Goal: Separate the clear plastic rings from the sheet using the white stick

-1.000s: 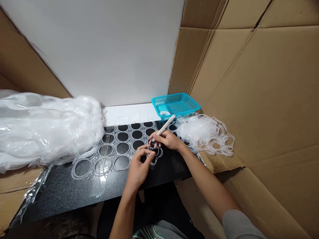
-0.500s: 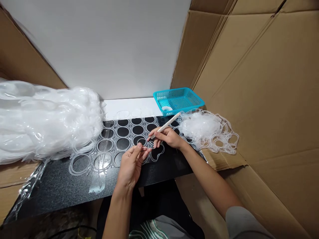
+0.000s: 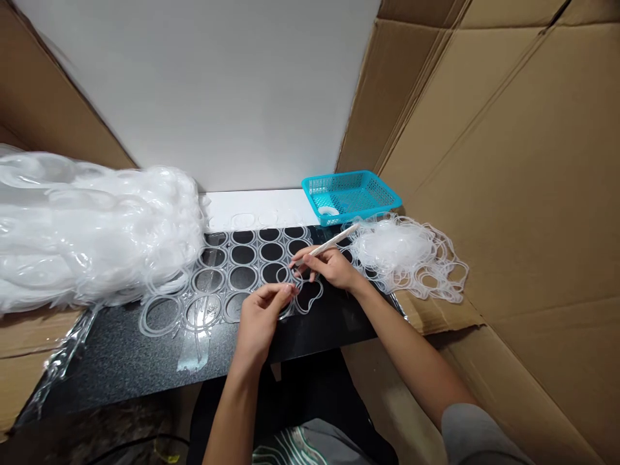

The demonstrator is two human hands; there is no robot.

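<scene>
In the head view, my right hand (image 3: 332, 266) is closed round a slim white pen-like tool (image 3: 335, 240), which slants up to the right. Its working tip is too small to make out. My left hand (image 3: 261, 316) pinches thumb and fingers on a thin clear ring (image 3: 283, 274) close to the right fingertips. Beneath both hands lies a clear plastic sheet of round rings (image 3: 243, 278) in rows on the black table top. By the left fingertips, a loose wavy strip (image 3: 317, 298) curls off the sheet's near right corner.
A big heap of clear ring sheets (image 3: 97, 239) fills the left side. At the back right stands a turquoise basket (image 3: 356, 216) with a white roll (image 3: 328, 211) inside. A tangle of thin clear rings (image 3: 402, 248) lies at right. Cardboard walls (image 3: 508, 161) flank the table.
My left hand has turned over slightly and moved up and right, its fingertips drawing together. The right hand keeps the white tool at nearly the same spot. The view has shifted slightly.
</scene>
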